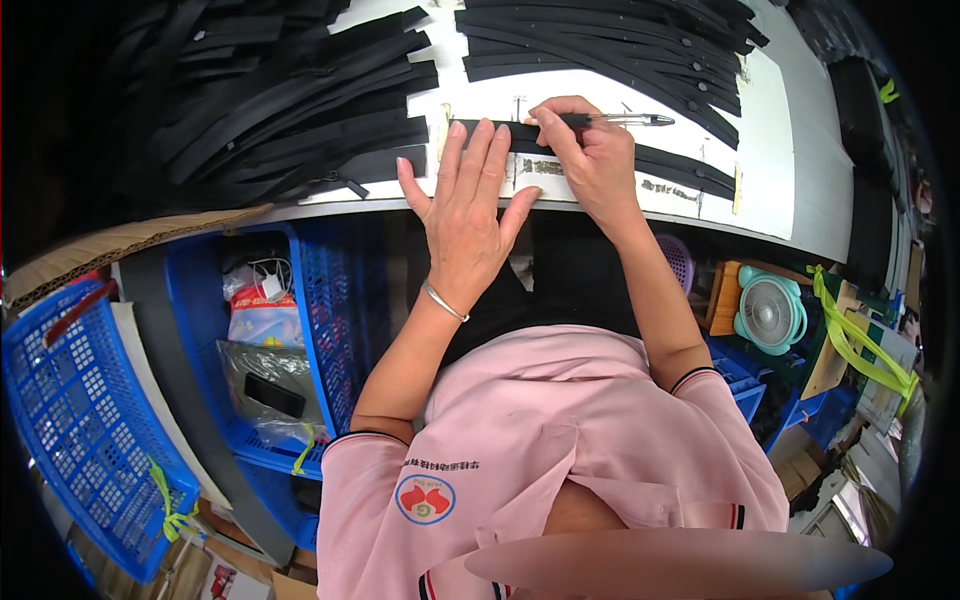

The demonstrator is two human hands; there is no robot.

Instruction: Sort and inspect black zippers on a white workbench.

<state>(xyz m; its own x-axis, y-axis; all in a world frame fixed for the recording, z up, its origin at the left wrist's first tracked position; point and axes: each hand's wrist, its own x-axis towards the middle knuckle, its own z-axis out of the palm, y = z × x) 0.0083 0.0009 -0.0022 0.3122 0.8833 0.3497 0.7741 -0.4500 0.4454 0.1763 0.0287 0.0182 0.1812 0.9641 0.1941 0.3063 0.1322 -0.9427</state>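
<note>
My left hand (467,205) lies flat with fingers spread, pressing on a black fabric strip (685,170) near the front edge of the table. A silver bangle circles that wrist. Just to its right, my right hand (600,165) pinches a pen (640,120) with a clear barrel and a black grip. The pen lies nearly level, its tip end pointing left by the far edge of the strip. Beneath the strip is a white sheet (765,150) with dark lines, smudges and bits of yellowed tape.
Many black strips (600,40) lie in overlapping rows at the far side, with another pile (290,110) on the left. Below the table edge stand blue plastic baskets (100,400), one holding bags and a phone (274,395). A small turquoise fan (770,310) is at the right.
</note>
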